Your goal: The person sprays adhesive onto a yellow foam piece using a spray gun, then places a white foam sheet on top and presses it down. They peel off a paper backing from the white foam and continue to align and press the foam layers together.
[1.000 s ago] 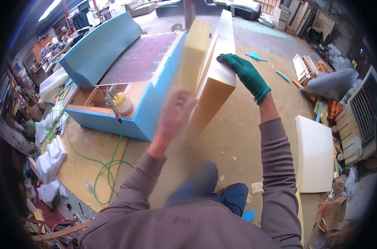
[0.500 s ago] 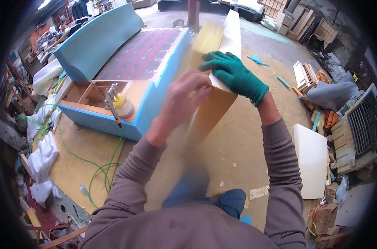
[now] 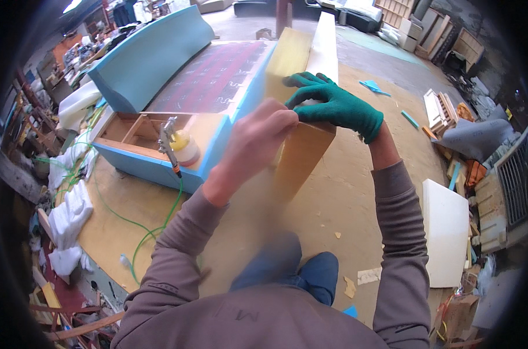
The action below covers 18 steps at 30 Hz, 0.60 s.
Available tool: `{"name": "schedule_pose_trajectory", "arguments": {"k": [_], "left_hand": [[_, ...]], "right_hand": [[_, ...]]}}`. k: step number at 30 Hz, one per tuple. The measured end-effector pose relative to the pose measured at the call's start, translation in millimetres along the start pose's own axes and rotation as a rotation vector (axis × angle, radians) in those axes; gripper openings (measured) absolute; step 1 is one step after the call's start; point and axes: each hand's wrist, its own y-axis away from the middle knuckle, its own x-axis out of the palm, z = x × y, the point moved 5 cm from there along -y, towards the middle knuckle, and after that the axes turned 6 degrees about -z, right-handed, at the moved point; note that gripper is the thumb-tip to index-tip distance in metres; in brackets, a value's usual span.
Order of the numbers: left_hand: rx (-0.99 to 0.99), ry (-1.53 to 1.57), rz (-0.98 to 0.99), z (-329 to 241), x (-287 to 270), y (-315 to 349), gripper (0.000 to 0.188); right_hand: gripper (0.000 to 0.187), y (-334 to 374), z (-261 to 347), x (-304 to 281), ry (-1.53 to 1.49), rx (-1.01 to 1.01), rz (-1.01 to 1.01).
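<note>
Left hand (image 3: 257, 135), bare and blurred: fingers curled narrow, just beside the right fingers at the near upper end of a foam block (image 3: 304, 160). Cannot tell whether pinching anything. Right hand (image 3: 344, 109), gloved in green: fingers curved over the block's top at that same end, thumb and forefinger apart. Cannot tell how firmly gripping. Block white on top, yellow-brown on the near end, directly below the fingers. Alongside, at and beyond the right fingertips, a yellow foam piece (image 3: 290, 55). Left of the left fingers, a blue foam-covered frame (image 3: 214, 148), bearing a spray gun (image 3: 167, 136) with green hose (image 3: 178, 200). Well right of the gloved fingers, a white foam panel (image 3: 446, 232).
</note>
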Motion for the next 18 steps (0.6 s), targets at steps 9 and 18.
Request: {"name": "schedule_pose_trajectory", "arguments": {"k": [9,18], "left_hand": [[0.079,-0.178,0.042,-7.3,9.3,-0.7,0.02],[0.094,-0.192,-0.034,-26.1,21.6,26.7,0.019]], "right_hand": [[0.016,11.4,0.5,13.5,0.417,-0.485,-0.446],[0.012,4.9,5.4,12.6,0.412,-0.326,-0.403]]}}
